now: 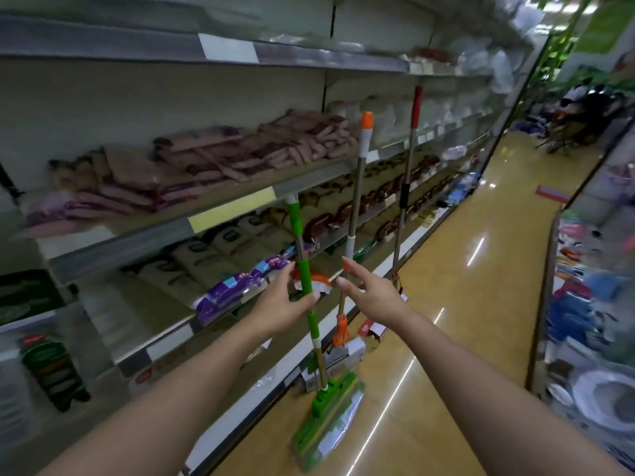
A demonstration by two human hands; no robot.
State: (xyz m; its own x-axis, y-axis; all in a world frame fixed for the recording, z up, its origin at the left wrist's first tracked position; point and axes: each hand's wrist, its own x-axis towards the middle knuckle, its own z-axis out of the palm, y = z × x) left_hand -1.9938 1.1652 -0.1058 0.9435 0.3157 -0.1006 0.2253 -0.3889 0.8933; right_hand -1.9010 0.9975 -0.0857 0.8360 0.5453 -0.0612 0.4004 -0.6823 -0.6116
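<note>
Green mop (313,322) stands upright, left hand (285,305) curled round its handle, right hand (372,297) spread beside the orange mop (349,247).

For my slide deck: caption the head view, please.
Left hand on the green mop, right hand open by the orange mop.

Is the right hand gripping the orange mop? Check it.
No, the right hand is open with fingers straight beside the orange mop, not curled round it.

A green mop (326,420), an orange mop (343,341) and a red-handled mop (405,187) stand on the floor (464,269) along the shelf's (137,242) bottom edge; packets (213,166) lie on the shelf.
</note>
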